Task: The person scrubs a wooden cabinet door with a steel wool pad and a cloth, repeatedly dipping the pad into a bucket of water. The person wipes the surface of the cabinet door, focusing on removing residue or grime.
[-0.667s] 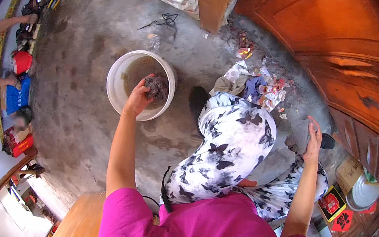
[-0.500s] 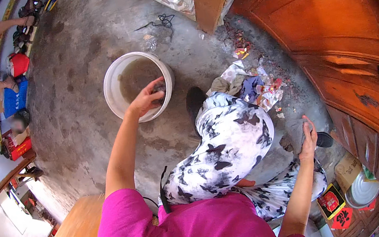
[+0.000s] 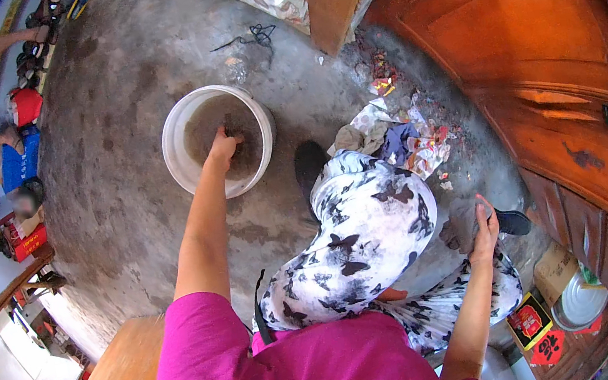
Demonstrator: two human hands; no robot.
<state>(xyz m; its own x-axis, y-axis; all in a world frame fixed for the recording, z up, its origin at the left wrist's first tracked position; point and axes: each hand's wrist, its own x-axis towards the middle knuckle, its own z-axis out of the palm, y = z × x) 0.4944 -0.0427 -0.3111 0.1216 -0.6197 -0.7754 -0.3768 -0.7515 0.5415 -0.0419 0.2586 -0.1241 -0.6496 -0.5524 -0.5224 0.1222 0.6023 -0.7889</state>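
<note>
Upper centre of the frame, the left hand (image 3: 223, 148) dipped into the white bucket (image 3: 218, 140) of murky water, fingers curled, grip unclear. The right hand (image 3: 482, 225), lower right, rested open, perhaps for balance.

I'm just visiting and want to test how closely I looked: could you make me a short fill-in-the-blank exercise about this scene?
1. The left hand reaches down into a white ____.
2. The bucket stands on a grey ____ floor.
3. The right hand is held out beside the knee, away from the bucket, with nothing visibly in it, near a dark ____.

Missing words: bucket; concrete; shoe
</note>
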